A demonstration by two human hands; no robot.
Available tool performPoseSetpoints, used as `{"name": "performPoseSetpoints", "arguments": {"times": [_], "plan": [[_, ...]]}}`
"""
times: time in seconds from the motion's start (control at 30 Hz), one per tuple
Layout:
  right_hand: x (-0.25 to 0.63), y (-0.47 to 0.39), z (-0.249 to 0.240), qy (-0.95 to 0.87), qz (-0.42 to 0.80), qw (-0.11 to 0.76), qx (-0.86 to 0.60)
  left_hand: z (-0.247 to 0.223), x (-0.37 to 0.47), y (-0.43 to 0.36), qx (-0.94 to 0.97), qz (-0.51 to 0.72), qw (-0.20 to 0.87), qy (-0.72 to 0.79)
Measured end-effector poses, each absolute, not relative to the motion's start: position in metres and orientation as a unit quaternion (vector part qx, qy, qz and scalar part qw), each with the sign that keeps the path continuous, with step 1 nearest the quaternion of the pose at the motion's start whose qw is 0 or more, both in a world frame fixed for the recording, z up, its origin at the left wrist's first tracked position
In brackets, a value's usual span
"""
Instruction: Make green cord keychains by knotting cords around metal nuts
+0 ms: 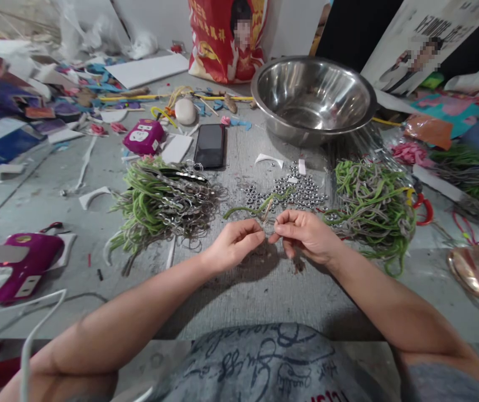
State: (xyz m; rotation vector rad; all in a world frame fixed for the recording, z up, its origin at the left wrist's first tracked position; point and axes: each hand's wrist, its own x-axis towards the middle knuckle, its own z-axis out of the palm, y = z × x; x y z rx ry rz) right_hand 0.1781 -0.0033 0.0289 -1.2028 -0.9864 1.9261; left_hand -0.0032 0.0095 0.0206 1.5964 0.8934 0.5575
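Okay, from where I stand: person at a grey tabletop (223, 304), clock centred on the 2 hands, 12 straight ahead of them. Left hand (239, 244) and right hand (309, 234) nearly meet at centre. Fingers narrow on both, thumb against index, pinching a thin loop (269, 225) between them; wire or thread, can't tell. Green-grey cord (242, 212) lies just past the fingertips, 11 to 12 o'clock, running up to the silver beads (300, 187), which are scattered at 12 to 1. Can't tell if cord and loop join.

Left cord bundle (147, 190), green and grey with chain-like silver bits, between 9 and 10. Right cord bundle (373, 204), between 2 and 3. Red-handled scissors (427, 210) just beyond it, near 3, partly hidden. Black phone (210, 146) at 11. Steel bowl (290, 127) at 1, red bag (204, 50) near 12, behind the phone. Purple devices: 1 at 10 (144, 137), another at 9 (41, 259).
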Motion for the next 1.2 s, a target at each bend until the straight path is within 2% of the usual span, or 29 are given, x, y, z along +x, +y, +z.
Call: {"name": "performPoseSetpoints", "arguments": {"times": [0.43,0.73,0.9,1.2], "plan": [[0.176,-0.005,0.023,-0.392,0.724,0.341,-0.454,0.016,-0.003,0.008,0.683,0.251,0.574,0.375],[0.179,-0.004,0.019,-0.442,0.652,0.392,-0.476,0.015,-0.002,0.010,0.634,0.265,0.616,0.386],[0.175,-0.008,0.017,-0.494,0.645,0.361,-0.458,0.013,-0.002,0.011,0.599,0.314,0.645,0.357],[0.167,-0.014,0.027,-0.456,0.709,0.373,-0.388,0.019,-0.007,0.013,0.674,0.382,0.525,0.352]]}}
